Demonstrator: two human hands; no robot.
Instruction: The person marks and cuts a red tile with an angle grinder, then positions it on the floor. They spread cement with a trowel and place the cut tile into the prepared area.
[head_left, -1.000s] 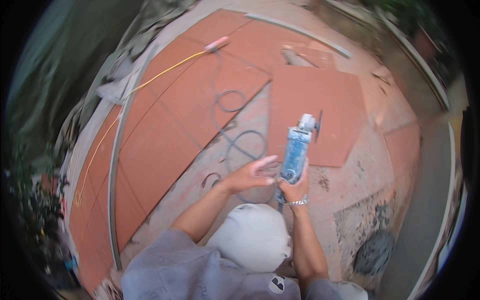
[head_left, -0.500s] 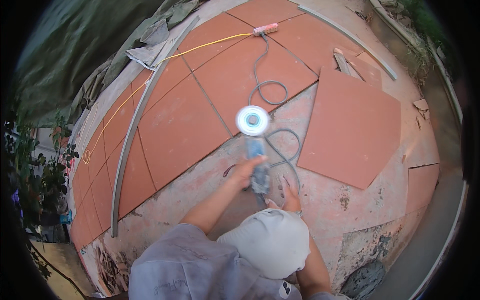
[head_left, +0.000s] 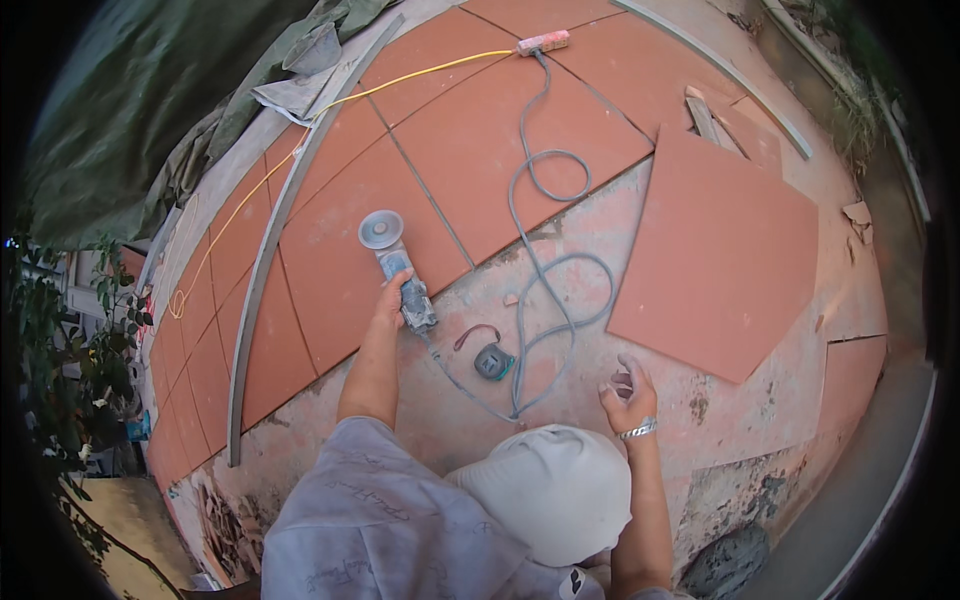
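An angle grinder (head_left: 416,302) with a pale round disc is gripped by its body in my left hand (head_left: 392,298), held over the laid red tiles left of centre. Its grey cord (head_left: 462,388) trails from the back end and loops over the bare concrete. My right hand (head_left: 630,396), with a metal band at the wrist, hovers over the concrete near the loose red tile (head_left: 715,255). Its fingers are half bent and apart, with nothing visible in them. Between the hands lies a dark tape measure (head_left: 491,362) with a dark red wrist strap (head_left: 477,333).
A yellow extension cord (head_left: 420,77) runs across the tiles to a pink-red socket block (head_left: 543,42). Long metal straightedges (head_left: 262,270) lie at left and far right. Wood scraps (head_left: 702,118) sit behind the loose tile; a dark tarp (head_left: 120,110) hangs at far left.
The grinder has moved left in my left hand, and its disc, blurred before, now looks sharp. My right hand has come away from the grinder to the right, uncovering the tape measure.
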